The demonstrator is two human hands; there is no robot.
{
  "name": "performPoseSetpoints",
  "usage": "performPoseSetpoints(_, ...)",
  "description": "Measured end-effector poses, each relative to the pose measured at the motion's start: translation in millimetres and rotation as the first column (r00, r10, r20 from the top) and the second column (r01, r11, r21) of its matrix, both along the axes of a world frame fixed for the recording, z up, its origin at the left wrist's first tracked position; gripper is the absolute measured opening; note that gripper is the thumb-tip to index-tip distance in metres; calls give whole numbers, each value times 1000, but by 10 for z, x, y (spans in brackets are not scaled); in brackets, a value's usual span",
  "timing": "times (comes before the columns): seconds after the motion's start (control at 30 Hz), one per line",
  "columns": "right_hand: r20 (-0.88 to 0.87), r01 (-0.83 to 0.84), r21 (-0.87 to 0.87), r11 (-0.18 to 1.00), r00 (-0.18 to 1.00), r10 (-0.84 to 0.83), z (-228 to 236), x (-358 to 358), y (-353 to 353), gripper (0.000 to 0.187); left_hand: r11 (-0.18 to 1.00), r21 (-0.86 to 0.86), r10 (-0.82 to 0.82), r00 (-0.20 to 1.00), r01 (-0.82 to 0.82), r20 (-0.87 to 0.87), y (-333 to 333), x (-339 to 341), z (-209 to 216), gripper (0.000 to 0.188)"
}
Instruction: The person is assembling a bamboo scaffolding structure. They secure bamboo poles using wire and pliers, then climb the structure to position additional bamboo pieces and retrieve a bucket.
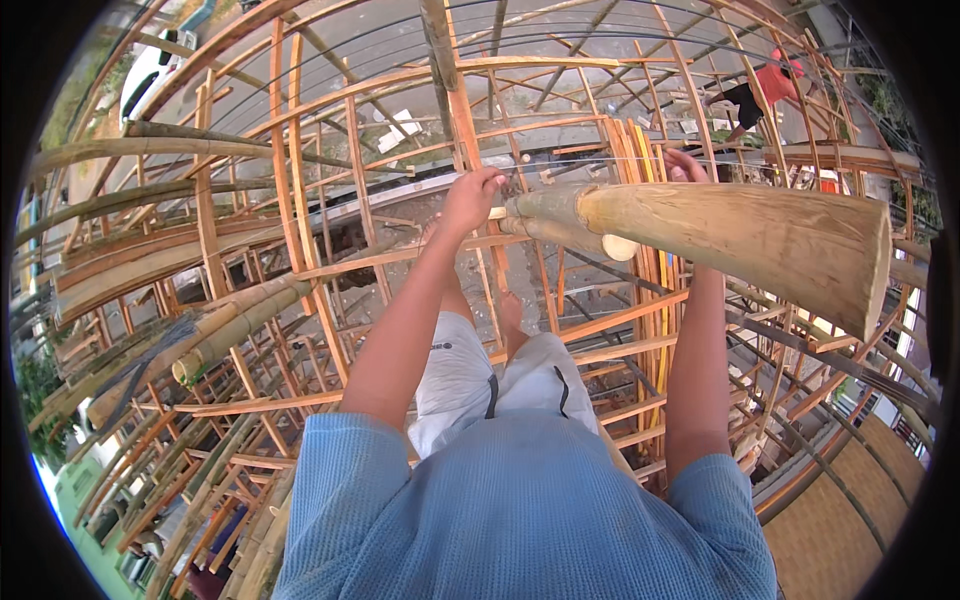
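While apparently pinching thin cord (pixel 600 161) in left hand (pixel 468 205), perhaps to tension it, reaching behind bamboo pole (pixel 735 222) with right hand (pixel 686 166); cannot tell whether grasping.

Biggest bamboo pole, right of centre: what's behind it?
Behind the pole: upright wood strips and the right arm, with the right hand showing past its far edge. The wrist and the strips' middle stretch are covered; can't tell whether the hand touches the pole.

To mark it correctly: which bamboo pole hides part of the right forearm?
The thick pale pole, its broad cut end at the right. It alone crosses the right forearm; the slimmer pole beneath ends left of it.
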State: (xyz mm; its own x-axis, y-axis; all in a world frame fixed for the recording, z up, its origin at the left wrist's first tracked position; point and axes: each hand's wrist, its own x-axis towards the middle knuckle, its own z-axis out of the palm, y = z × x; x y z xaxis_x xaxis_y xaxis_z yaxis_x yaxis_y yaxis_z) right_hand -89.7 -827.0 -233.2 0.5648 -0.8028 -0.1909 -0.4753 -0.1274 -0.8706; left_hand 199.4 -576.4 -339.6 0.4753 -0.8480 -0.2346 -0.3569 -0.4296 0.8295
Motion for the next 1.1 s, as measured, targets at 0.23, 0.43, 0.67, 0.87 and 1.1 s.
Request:
performPoseSetpoints(0.23, -396, -467, 312, 828, 728, 560, -1626, 522, -111, 48, 968, -140, -238, 929, 206, -283, -678, -70, -713, 28)
performPoseSetpoints(0.43, 93, 178, 815, 552, 899, -428, -2147, -338, 223, 53, 995, 95, 21, 915, 20, -404, -516, -299, -1079, 31)
performPoseSetpoints(0.67, 168, 302, 866, 398, 574, -802, -2330, -282, 1079, 62, 994, 112, 76, 856, -21, -511, -238, -586, -1286, 56)
performPoseSetpoints(0.87, 109, 367, 811, 455, 669, -735, -2227, -289, 1114, 64, 938, 57, 335, 850, -342, -407, -352, -1215, -1052, 55)
performPoseSetpoints(1.1, 185, 170, 942, 289, 454, -872, -2394, -633, 1087, 60, 866, 6, 462, 795, -500, -393, -503, -1456, -990, 55)
